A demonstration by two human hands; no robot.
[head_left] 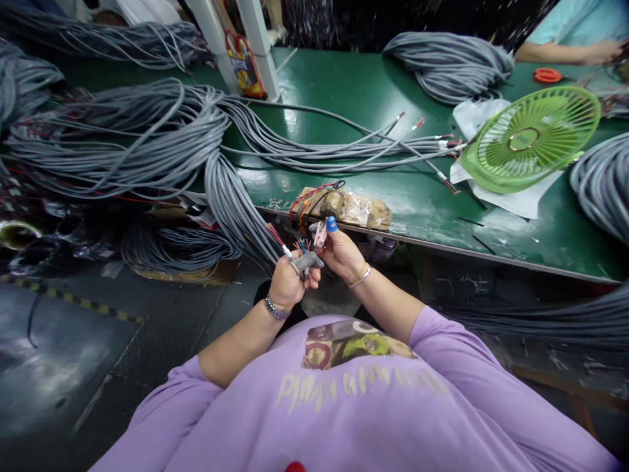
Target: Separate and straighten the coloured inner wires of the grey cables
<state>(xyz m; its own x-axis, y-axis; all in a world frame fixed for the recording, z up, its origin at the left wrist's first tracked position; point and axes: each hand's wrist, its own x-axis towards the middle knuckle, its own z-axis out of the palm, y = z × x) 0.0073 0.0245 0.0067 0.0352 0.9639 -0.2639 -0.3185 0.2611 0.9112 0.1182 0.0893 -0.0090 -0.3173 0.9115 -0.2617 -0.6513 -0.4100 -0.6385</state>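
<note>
My left hand (pixel 289 283), with a grey covering on its thumb, is closed around the end of a grey cable; fine coloured wires (pixel 303 246) fan out above the thumb. Beside it, my right hand (pixel 345 254) wears a blue thumb cover and pinches a small pale pink piece (pixel 320 235) whose kind I cannot make out. The two hands almost meet just below the table edge. A thick bundle of grey cables (pixel 236 200) hangs down to the left hand, with a white-sleeved end and red and blue wires near its fingers.
On the green table (pixel 339 78) lie a large cable heap (pixel 118 144), another cable coil (pixel 449 62) and a green fan (pixel 531 137) on white paper. A taped block (pixel 363 208) sits at the front edge. Another person's arm (pixel 565 52) is at the far right.
</note>
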